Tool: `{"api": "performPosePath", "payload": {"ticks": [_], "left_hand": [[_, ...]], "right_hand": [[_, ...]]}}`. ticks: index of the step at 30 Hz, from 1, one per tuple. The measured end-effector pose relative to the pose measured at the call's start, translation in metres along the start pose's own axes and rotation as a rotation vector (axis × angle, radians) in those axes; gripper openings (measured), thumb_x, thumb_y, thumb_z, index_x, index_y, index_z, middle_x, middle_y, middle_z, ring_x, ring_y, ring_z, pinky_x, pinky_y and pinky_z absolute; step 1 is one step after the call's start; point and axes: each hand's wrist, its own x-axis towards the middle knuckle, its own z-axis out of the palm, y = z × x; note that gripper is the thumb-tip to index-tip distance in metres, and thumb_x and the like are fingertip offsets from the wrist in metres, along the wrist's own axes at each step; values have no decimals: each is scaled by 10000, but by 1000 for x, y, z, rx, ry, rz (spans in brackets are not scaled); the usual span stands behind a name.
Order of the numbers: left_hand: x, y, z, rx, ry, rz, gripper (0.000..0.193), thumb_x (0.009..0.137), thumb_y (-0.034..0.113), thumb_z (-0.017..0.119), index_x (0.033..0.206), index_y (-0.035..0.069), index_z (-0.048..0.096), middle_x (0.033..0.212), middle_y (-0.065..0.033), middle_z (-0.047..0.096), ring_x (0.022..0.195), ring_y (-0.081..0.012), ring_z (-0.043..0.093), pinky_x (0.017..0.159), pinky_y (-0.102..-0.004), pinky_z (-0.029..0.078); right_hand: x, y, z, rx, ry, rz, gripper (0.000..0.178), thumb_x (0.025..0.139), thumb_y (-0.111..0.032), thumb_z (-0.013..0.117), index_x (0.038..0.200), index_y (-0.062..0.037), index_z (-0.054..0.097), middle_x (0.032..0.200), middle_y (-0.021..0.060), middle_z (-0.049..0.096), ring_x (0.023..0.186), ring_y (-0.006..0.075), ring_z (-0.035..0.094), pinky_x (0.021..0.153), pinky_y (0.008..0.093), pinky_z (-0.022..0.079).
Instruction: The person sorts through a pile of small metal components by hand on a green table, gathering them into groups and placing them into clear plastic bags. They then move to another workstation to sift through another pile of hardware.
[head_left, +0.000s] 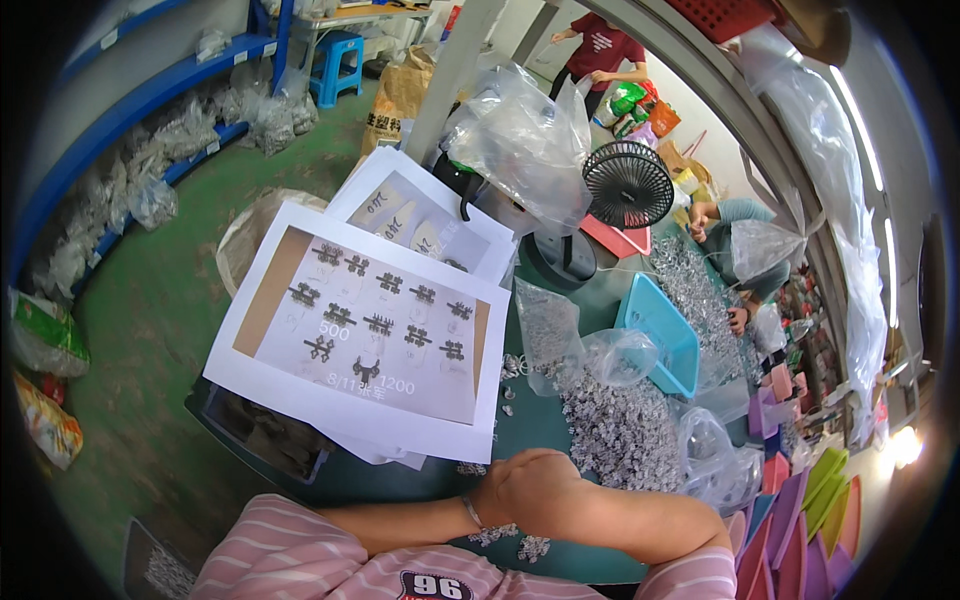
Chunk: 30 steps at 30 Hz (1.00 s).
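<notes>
My right hand (538,487) and my left hand (488,499) meet at the near edge of the green table, the right one lying over the left. The right hand looks curled closed; whatever it may hold is hidden. Fingers of the left hand are covered, and a bracelet (472,512) circles that wrist. Just beyond my hands spreads a large pile of small clear plastic pieces (625,430). Smaller clusters of the same pieces (534,548) lie beside my forearms. To the left, printed sheets (370,320) with pictures of small parts stand propped up, overlapping.
A blue tray (660,335), clear plastic bags (548,335) and a black fan (628,185) stand on the table. Colourful bins (800,530) fill the right side. Across the table a co-worker's hand (738,320) touches pieces; another person (605,55) stands behind. Blue shelves (150,95) line the left.
</notes>
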Motion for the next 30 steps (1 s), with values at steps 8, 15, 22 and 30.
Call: {"api": "performPosePath", "payload": {"ticks": [8, 15, 22, 30], "left_hand": [[2, 10, 5, -180, 7, -23, 299, 767, 33, 588, 1065, 13, 572, 991, -43, 641, 944, -123, 592, 842, -234, 467], [11, 15, -11, -122, -3, -67, 474, 696, 115, 685, 1130, 13, 523, 1061, -134, 610, 919, -244, 623, 794, -312, 494], [12, 18, -3, -2, -46, -11, 386, 638, 51, 669, 1010, -3, 582, 832, -108, 649, 725, -168, 643, 650, -267, 502], [17, 25, 1, 114, -41, 140, 285, 661, -15, 601, 944, 6, 581, 743, -99, 591, 631, -187, 583, 586, -277, 474]], "right_hand": [[-27, -28, 1, -33, 286, 458, 437, 776, -298, 554, 1106, -11, 576, 1098, 204, 570, 933, 318, 590, 596, 457, 502], [-32, 18, 25, 178, 515, -110, 221, 635, -187, 592, 788, -27, 602, 742, 135, 592, 654, 264, 595, 551, 410, 469], [-27, 33, 85, 505, 963, -182, 135, 503, -92, 620, 636, -75, 608, 560, 64, 585, 501, 261, 579, 454, 367, 450], [-15, 0, 136, 1063, 1601, -68, 384, 644, 47, 580, 1019, -32, 608, 753, 119, 594, 636, 251, 572, 558, 313, 467]]}}
